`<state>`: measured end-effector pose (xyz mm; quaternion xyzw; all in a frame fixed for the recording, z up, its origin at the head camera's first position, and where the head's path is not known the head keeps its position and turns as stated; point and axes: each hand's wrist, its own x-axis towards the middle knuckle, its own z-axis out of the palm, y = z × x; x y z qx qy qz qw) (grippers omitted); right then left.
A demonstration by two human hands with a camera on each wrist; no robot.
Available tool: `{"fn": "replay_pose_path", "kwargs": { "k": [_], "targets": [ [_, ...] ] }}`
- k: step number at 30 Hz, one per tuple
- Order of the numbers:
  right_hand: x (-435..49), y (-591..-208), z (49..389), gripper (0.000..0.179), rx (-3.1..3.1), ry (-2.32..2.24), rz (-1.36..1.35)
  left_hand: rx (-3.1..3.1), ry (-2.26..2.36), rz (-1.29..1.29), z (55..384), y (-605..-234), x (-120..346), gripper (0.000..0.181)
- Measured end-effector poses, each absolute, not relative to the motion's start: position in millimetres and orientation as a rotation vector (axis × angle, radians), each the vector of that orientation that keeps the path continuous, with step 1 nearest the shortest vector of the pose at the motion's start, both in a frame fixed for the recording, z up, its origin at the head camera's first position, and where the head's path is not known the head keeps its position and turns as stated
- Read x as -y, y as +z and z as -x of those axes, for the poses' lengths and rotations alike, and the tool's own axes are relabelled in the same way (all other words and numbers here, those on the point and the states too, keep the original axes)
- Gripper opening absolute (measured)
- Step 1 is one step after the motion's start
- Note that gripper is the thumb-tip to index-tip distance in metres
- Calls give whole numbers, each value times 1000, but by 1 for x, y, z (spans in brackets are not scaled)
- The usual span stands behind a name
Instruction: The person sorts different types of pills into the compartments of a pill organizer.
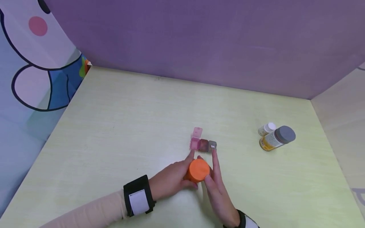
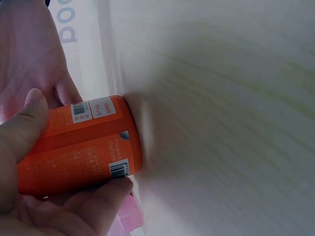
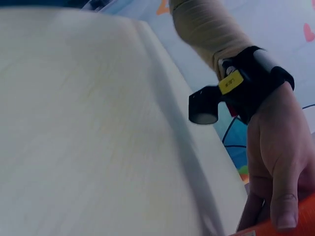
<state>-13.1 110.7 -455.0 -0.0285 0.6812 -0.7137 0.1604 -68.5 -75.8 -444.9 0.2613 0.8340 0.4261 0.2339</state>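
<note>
An orange bottle (image 1: 199, 170) with an orange lid stands out in front of me, with white barcode labels on its side in the left wrist view. My left hand (image 1: 173, 177) grips it from the left, thumb on the near side. From the right, my right hand (image 1: 219, 196) holds it with the thumb at the lid's edge, while the index finger stretches straight forward. Just beyond the bottle lies a small pill box (image 1: 203, 145) with pink, dark red and grey compartments. Its pink lid (image 1: 197, 131) is flipped back. The right index fingertip is right at the grey compartment.
To the right on the pale table (image 1: 142, 110), a large bottle with a grey lid (image 1: 285, 135) stands beside a small white bottle (image 1: 267, 129). A purple panel (image 1: 199, 44) borders the back, and a cartoon-printed panel (image 1: 34, 82) the left side.
</note>
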Motion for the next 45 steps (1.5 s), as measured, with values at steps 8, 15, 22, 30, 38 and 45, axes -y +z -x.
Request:
{"fn": "replay_pose_path", "kwargs": {
  "k": [8,15,22,30,38,45],
  "targets": [
    [-110,-460,9,73,-2089,-1994,139,-2366,1134,-809,66,-451,78,95],
    [-109,-462,10,59,-2107,-2024,260,-2382,1119,-797,67,-450,77,98],
    [-114,-461,12,58,-2034,-2030,283,-2384,1080,-754,68,-450,76,100],
    [-116,-455,12,56,-1927,-2008,175,-2386,1086,-762,68,-450,74,102],
    [-121,-450,18,54,-1785,-1962,141,-2378,1104,-736,67,-449,74,103],
    [-122,-448,22,50,-1691,-1947,113,-2381,1123,-762,67,-448,74,104]
  ]
}}
